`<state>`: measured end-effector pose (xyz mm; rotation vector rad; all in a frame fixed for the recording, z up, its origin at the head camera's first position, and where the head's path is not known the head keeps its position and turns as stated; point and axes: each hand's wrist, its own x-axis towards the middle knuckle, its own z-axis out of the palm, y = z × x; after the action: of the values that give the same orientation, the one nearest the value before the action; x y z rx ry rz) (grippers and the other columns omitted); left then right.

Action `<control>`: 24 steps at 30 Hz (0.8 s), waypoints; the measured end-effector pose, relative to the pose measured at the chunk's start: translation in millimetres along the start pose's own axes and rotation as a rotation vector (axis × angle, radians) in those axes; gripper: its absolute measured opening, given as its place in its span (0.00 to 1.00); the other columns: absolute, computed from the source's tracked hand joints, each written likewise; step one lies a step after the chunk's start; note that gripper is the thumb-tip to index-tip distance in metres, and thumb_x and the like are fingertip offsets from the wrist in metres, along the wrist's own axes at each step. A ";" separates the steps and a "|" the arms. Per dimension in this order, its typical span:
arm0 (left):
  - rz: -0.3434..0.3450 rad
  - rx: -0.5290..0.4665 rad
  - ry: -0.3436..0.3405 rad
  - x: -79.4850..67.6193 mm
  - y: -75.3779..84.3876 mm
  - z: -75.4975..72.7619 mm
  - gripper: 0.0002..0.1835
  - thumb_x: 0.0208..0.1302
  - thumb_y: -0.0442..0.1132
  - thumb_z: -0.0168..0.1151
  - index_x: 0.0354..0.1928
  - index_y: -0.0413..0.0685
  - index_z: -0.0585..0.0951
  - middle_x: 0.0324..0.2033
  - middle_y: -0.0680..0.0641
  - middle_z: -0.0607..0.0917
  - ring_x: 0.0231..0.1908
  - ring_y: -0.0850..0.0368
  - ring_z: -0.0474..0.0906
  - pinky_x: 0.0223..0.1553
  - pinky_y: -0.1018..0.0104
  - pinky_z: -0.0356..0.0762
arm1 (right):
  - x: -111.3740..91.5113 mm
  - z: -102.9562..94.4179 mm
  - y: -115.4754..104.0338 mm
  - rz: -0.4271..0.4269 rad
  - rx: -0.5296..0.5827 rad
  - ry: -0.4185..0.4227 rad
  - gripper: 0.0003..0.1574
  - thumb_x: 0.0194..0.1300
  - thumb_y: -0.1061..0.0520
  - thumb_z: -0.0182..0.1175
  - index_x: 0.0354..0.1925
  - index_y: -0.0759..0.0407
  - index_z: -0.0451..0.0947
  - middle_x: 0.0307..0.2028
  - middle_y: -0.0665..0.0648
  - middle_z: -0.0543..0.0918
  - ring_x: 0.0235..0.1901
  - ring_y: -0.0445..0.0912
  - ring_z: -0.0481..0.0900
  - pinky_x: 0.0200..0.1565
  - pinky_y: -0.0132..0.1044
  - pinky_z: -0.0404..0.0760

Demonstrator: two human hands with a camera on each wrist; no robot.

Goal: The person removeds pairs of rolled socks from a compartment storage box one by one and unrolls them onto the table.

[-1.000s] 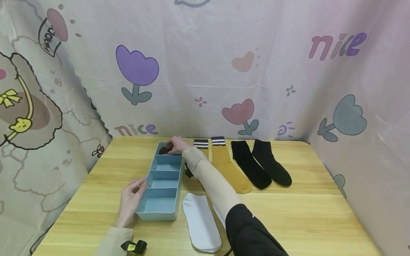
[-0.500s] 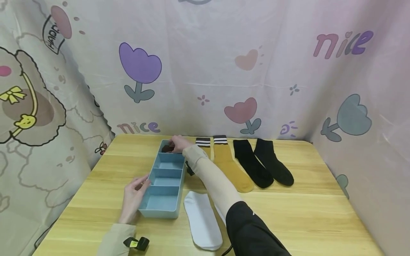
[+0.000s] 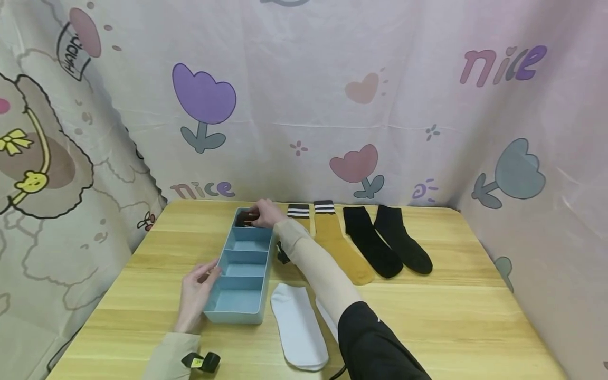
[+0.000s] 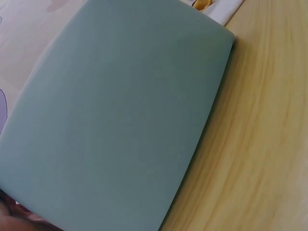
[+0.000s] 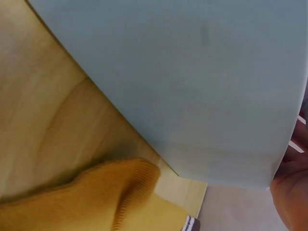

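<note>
A light blue storage box [image 3: 260, 316] with several compartments in a row stands on the table. My left hand [image 3: 192, 298] holds its left rim between thumb and fingers; the box's outer side [image 4: 115, 115] fills most of the left wrist view. My right hand [image 3: 267, 214] reaches across into the far compartment, its fingers on a dark brown bundle [image 3: 243, 218] that looks like a folded sock. In the right wrist view the hand [image 5: 291, 192] curves over the box rim, and its fingertips are hidden behind the wall.
Right of the box lie mustard socks [image 3: 339, 248] with striped cuffs, one partly hidden by the right arm. Beyond them lie two black socks [image 3: 375, 245]. White socks [image 3: 299, 327] lie nearer the front. A printed curtain [image 3: 285, 105] hangs behind the wooden table [image 3: 451, 327].
The right hand's fingers shift slightly in the far compartment, and more of the brown bundle shows. The left hand keeps its place on the rim. The head view sways a little.
</note>
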<state>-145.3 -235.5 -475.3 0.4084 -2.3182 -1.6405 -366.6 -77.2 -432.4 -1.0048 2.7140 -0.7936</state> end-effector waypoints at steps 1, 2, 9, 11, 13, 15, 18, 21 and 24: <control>-0.005 -0.001 -0.001 -0.2 0.1 0.0 0.19 0.70 0.36 0.62 0.61 0.39 0.80 0.34 0.64 0.78 0.32 0.72 0.72 0.35 0.77 0.72 | -0.6 0.2 1.0 -0.003 0.012 0.016 0.21 0.62 0.60 0.69 0.54 0.58 0.85 0.46 0.55 0.90 0.42 0.43 0.83 0.49 0.31 0.80; -0.009 -0.002 0.000 -0.2 0.1 0.1 0.19 0.70 0.36 0.62 0.61 0.39 0.80 0.33 0.65 0.78 0.33 0.72 0.72 0.35 0.77 0.71 | -1.2 0.1 1.9 -0.003 0.029 0.033 0.22 0.62 0.61 0.69 0.55 0.58 0.85 0.47 0.55 0.90 0.44 0.44 0.83 0.50 0.31 0.81; -0.017 0.014 0.003 -0.1 1.3 0.4 0.19 0.70 0.36 0.62 0.61 0.40 0.81 0.32 0.68 0.77 0.32 0.72 0.72 0.34 0.77 0.71 | -8.6 -9.4 7.1 -0.005 0.167 0.144 0.25 0.61 0.63 0.69 0.58 0.60 0.83 0.50 0.59 0.89 0.47 0.48 0.87 0.49 0.32 0.84; -0.013 0.022 -0.005 0.2 1.8 0.6 0.19 0.70 0.37 0.62 0.61 0.40 0.80 0.33 0.68 0.77 0.33 0.72 0.72 0.34 0.77 0.72 | -12.2 -13.0 8.4 0.005 0.213 0.162 0.25 0.62 0.63 0.68 0.58 0.60 0.82 0.51 0.60 0.88 0.47 0.49 0.87 0.48 0.32 0.84; -0.007 0.022 -0.008 0.6 1.6 0.8 0.20 0.70 0.38 0.62 0.61 0.40 0.80 0.34 0.68 0.77 0.33 0.72 0.72 0.34 0.77 0.72 | -17.3 -16.1 8.6 0.008 0.272 0.181 0.24 0.63 0.64 0.67 0.58 0.60 0.82 0.52 0.61 0.87 0.48 0.51 0.87 0.47 0.32 0.85; 0.001 0.026 -0.007 0.3 0.8 0.6 0.19 0.71 0.38 0.62 0.61 0.40 0.81 0.35 0.66 0.78 0.33 0.72 0.72 0.34 0.77 0.72 | -23.8 -19.1 8.2 0.012 0.345 0.210 0.24 0.63 0.64 0.67 0.58 0.60 0.82 0.52 0.62 0.87 0.48 0.52 0.87 0.44 0.32 0.85; 0.006 0.040 0.003 0.3 -0.7 -0.1 0.19 0.71 0.37 0.61 0.61 0.40 0.81 0.36 0.64 0.80 0.32 0.72 0.72 0.33 0.77 0.71 | -36.8 -27.5 7.0 -0.010 0.455 0.270 0.24 0.62 0.65 0.67 0.58 0.61 0.82 0.51 0.63 0.87 0.47 0.53 0.86 0.41 0.30 0.84; -0.005 0.048 0.007 2.2 -1.2 -0.7 0.19 0.71 0.37 0.61 0.61 0.40 0.81 0.36 0.64 0.80 0.32 0.73 0.72 0.33 0.77 0.72 | -55.3 -40.2 6.5 -0.047 0.537 0.324 0.24 0.62 0.65 0.66 0.57 0.61 0.83 0.51 0.65 0.87 0.46 0.53 0.86 0.41 0.29 0.83; -0.009 0.061 -0.002 7.0 -1.0 -1.7 0.19 0.72 0.38 0.60 0.61 0.39 0.80 0.36 0.65 0.79 0.32 0.73 0.72 0.33 0.77 0.72 | -79.2 -53.4 9.8 -0.118 0.543 0.331 0.23 0.61 0.66 0.66 0.57 0.63 0.83 0.51 0.66 0.87 0.45 0.51 0.86 0.45 0.31 0.84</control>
<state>-151.0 -240.0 -475.3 0.4312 -2.3754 -1.5785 -327.6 2.6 -395.9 -0.9694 2.4506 -1.7327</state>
